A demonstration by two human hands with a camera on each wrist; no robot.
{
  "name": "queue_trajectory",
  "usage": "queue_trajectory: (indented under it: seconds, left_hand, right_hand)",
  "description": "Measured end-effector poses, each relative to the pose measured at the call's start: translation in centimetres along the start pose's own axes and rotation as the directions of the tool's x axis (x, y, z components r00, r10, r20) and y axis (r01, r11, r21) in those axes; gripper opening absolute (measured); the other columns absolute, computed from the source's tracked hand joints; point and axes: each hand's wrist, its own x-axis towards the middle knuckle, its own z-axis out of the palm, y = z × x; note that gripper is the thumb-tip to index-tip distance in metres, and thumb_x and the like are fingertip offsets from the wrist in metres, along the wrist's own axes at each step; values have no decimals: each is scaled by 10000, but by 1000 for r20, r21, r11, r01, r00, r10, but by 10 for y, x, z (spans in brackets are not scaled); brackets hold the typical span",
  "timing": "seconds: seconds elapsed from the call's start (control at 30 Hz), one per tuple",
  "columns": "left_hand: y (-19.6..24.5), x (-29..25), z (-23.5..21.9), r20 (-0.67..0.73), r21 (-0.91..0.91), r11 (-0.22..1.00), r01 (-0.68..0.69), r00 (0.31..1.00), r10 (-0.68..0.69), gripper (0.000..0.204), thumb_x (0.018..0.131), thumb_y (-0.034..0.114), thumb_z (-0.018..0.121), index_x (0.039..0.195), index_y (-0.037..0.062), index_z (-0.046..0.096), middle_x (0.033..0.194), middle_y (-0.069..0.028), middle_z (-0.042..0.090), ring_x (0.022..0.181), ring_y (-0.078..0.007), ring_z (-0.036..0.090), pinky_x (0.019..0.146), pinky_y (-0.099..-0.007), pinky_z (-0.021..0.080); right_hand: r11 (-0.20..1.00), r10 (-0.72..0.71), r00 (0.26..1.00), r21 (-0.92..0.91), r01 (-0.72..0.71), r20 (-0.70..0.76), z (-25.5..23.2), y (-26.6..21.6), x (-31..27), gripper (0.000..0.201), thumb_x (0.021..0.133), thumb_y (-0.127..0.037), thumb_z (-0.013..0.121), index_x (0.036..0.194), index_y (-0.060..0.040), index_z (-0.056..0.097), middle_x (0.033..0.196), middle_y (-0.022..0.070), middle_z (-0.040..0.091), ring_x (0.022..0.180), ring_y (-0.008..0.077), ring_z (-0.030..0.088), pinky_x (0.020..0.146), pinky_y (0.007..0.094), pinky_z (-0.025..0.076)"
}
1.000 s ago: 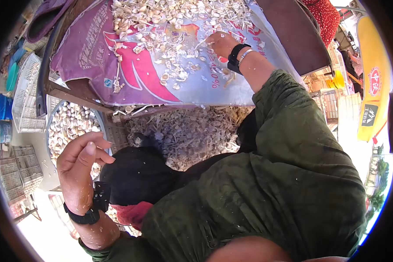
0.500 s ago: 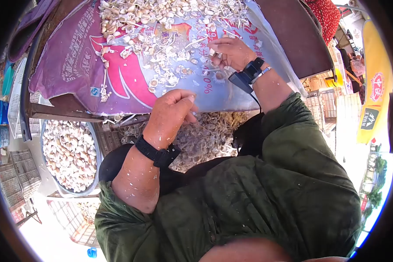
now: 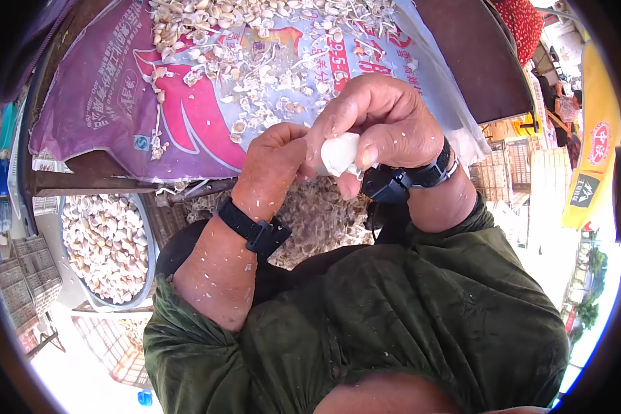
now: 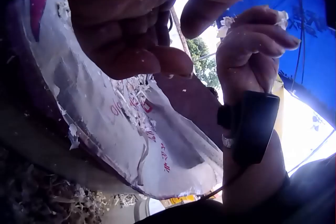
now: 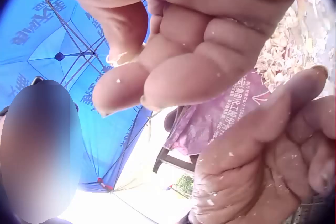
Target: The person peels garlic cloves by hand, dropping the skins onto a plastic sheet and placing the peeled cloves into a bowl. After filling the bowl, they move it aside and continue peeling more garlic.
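Note:
In the head view my right hand [image 3: 400,127] is raised over the table's near edge and pinches a white garlic clove [image 3: 340,153] between thumb and fingers. A bit of white also shows at that hand's fingertips [image 4: 283,20] in the left wrist view. Close beside it, my left hand [image 3: 269,162] has loosely bent fingers with a gap to the thumb; nothing shows between them in the left wrist view. The right wrist view has the left palm [image 5: 252,171] turned up, below the right hand [image 5: 199,50]. Garlic cloves [image 3: 200,17], stems and loose skins lie on the printed plastic sheet [image 3: 110,90] covering the table.
A round basin [image 3: 147,234] full of garlic cloves stands at the left. Stacked plastic crates [image 3: 34,265] are beyond it. Garlic skins [image 3: 317,221] are heaped below the table edge. A brown board [image 3: 462,55] flanks the sheet on the right.
My right hand has come back from the garlic on the sheet towards me, now with a white clove in its fingers. My left hand has moved right from above the basin to meet it.

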Motion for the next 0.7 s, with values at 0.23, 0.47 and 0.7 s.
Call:
queue_trajectory:
  seconds: [0.23, 0.47, 0.7]
  left_hand:
    - [1, 3, 6, -76, 8, 983, 183, 980, -182, 234, 884, 180, 579, 1013, -10, 625, 820, -78, 649, 635, -132, 605, 592, -267, 454]
    - [12, -1, 12, -53, 127, 975, 181, 983, -175, 212, 930, 184, 559, 1029, 6, 616, 821, -49, 632, 665, -109, 586, 647, -251, 472]
    - [14, -6, 9, -46, 86, 980, 180, 983, -177, 281, 953, 235, 522, 1073, 0, 621, 837, -61, 636, 666, -130, 593, 634, -268, 483]
  right_hand:
    - [943, -303, 890, 240, 230, 340, 51, -20, 16, 425, 766, -57, 809, 1079, 158, 617, 972, 394, 612, 728, 341, 703, 601, 327, 590]
    - [907, -396, 894, 64, 417, -212, 118, -28, 18, 242, 817, -262, 790, 691, -82, 688, 722, 66, 665, 545, 114, 570, 746, 317, 481]
    - [937, -220, 963, 242, 253, -156, 89, -30, 1, 166, 809, -218, 788, 806, -67, 719, 883, 136, 715, 648, 212, 695, 936, 402, 517]
